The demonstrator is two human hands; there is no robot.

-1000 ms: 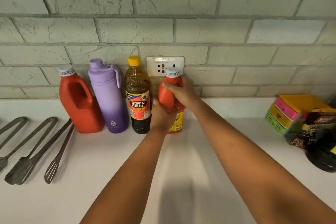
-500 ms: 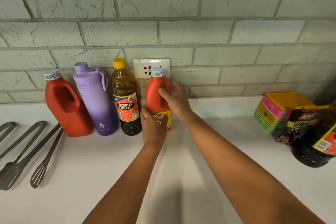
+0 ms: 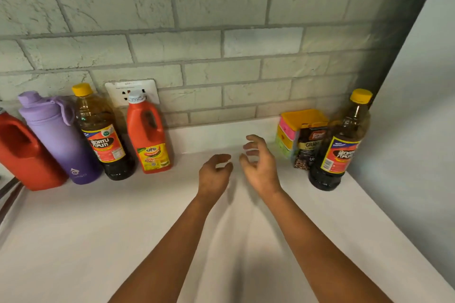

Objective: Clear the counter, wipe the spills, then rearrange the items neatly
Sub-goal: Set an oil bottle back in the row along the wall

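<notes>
Against the brick backsplash, upright on the white counter (image 3: 98, 224): small red plastic UFC ketchup jug (image 3: 149, 135), handled, white-capped, just right of a Datu Puti bottle (image 3: 103, 133). Well apart to its right, left hand (image 3: 213, 174) and right hand (image 3: 258, 165), fingers loosely curled, holding nothing.

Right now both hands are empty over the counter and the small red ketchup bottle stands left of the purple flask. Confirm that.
Not quite. In the head view the left hand and right hand are indeed empty over the counter, but the small red ketchup bottle stands right of the purple flask, with a dark yellow-capped bottle between them.
</notes>
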